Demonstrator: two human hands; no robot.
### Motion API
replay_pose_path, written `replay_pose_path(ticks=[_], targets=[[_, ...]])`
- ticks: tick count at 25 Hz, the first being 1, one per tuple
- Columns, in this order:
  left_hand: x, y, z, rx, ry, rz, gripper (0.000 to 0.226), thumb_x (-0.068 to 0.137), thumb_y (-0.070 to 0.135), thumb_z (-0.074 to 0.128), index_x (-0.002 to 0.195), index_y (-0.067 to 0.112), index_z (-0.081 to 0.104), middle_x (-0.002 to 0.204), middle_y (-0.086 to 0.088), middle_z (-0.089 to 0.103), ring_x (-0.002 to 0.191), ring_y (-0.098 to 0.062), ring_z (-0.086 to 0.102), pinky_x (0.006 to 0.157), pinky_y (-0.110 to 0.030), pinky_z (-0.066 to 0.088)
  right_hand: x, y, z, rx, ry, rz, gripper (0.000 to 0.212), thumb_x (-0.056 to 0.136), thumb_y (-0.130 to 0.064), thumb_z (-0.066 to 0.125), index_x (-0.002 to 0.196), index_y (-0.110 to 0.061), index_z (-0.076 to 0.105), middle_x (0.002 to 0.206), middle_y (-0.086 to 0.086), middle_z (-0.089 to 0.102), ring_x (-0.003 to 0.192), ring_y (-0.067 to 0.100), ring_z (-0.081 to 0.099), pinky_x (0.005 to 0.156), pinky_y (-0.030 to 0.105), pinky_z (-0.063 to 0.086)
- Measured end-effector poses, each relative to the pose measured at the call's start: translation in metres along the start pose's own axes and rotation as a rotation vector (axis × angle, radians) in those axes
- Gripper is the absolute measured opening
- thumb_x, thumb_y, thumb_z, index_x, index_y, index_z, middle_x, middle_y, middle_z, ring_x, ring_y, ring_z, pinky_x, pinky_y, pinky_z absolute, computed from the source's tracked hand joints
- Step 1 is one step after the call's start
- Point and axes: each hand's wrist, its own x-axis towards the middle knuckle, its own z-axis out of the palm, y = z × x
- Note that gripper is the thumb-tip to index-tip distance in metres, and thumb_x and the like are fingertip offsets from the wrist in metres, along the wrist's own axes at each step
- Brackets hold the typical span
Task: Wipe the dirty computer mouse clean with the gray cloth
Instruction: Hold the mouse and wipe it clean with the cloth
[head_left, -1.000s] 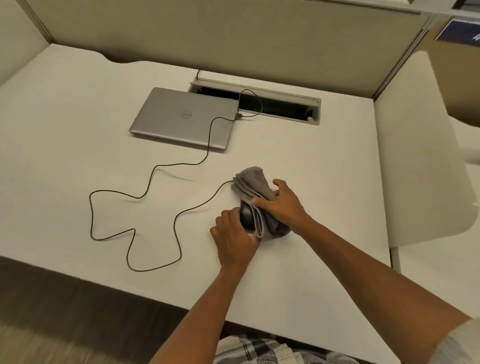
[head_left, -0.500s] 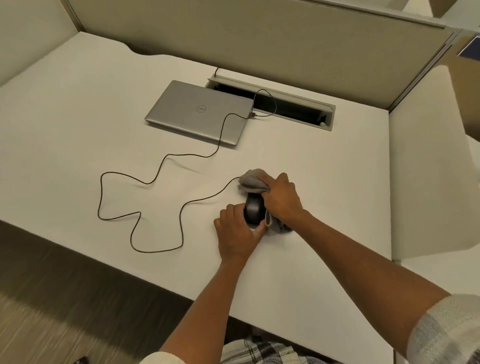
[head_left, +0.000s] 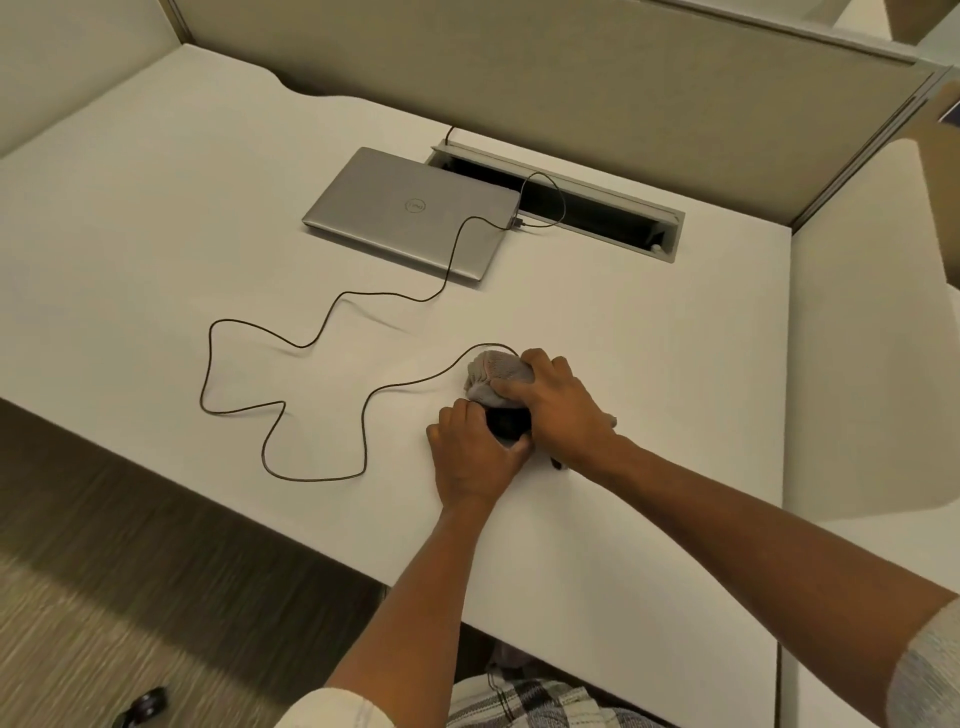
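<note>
A black computer mouse (head_left: 506, 422) lies on the white desk (head_left: 156, 218), mostly covered by my hands. My left hand (head_left: 475, 449) grips its near-left side and holds it down. My right hand (head_left: 556, 402) presses a bunched gray cloth (head_left: 491, 371) against the far end of the mouse. Only a small dark patch of the mouse shows between the hands. Its thin dark cable (head_left: 291, 343) snakes across the desk to the laptop.
A closed silver laptop (head_left: 410, 210) sits at the back of the desk, next to an open cable slot (head_left: 597, 208). Beige partition walls enclose the back and right. The desk's front edge runs just below my forearms.
My right hand has slid the cloth from the mouse's right side up toward its far end, bunching it smaller. My left hand has kept its hold. The camera view has shifted left.
</note>
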Motion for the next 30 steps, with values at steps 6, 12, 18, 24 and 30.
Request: replay_pose_path(ticks=[6,12,18,24,30], targets=[[0.001,0.002,-0.001,-0.003,-0.004,-0.015,0.051,0.062,0.057,0.071,0.091,0.016,0.060,0.088,0.001,0.059,0.089,-0.026,0.055,0.076,-0.037,0.037,-0.018,0.031,-0.021,-0.109,-0.013,-0.184,0.062,0.079,0.009,0.057,0.127,-0.030,0.065,0.139,0.015,0.047,0.105,0.035,0.049,0.081,0.047,0.050],[0.000,0.001,-0.001,-0.010,-0.010,-0.006,0.053,0.068,0.063,0.068,0.101,0.021,0.062,0.093,0.004,0.058,0.091,-0.021,0.052,0.080,-0.036,0.038,-0.004,0.062,-0.050,-0.135,0.069,-0.002,0.073,0.074,0.014,0.055,0.131,-0.031,0.062,0.146,0.010,0.041,0.114,0.034,0.043,0.089,0.047,0.049],[0.000,0.000,-0.002,-0.007,-0.019,0.004,0.056,0.070,0.062,0.070,0.104,0.018,0.062,0.097,0.002,0.060,0.095,-0.023,0.053,0.082,-0.037,0.038,0.018,0.035,-0.023,0.059,-0.017,0.055,0.061,0.088,0.002,0.048,0.138,-0.032,0.055,0.149,0.006,0.040,0.122,0.033,0.040,0.103,0.038,0.041],[0.001,0.002,-0.004,-0.010,-0.024,-0.014,0.052,0.064,0.058,0.070,0.096,0.017,0.060,0.093,0.001,0.059,0.093,-0.025,0.054,0.080,-0.039,0.038,-0.036,0.043,-0.007,0.178,-0.049,-0.059,0.061,0.082,0.011,0.047,0.128,-0.025,0.066,0.137,0.006,0.055,0.112,0.034,0.054,0.095,0.029,0.039],[0.000,0.001,-0.002,-0.017,-0.020,-0.006,0.054,0.070,0.062,0.069,0.104,0.021,0.062,0.095,0.004,0.058,0.093,-0.021,0.052,0.083,-0.036,0.039,-0.006,0.080,-0.038,0.116,0.059,0.216,0.069,0.081,0.013,0.051,0.137,-0.028,0.056,0.138,0.009,0.050,0.118,0.032,0.052,0.101,0.033,0.044]])
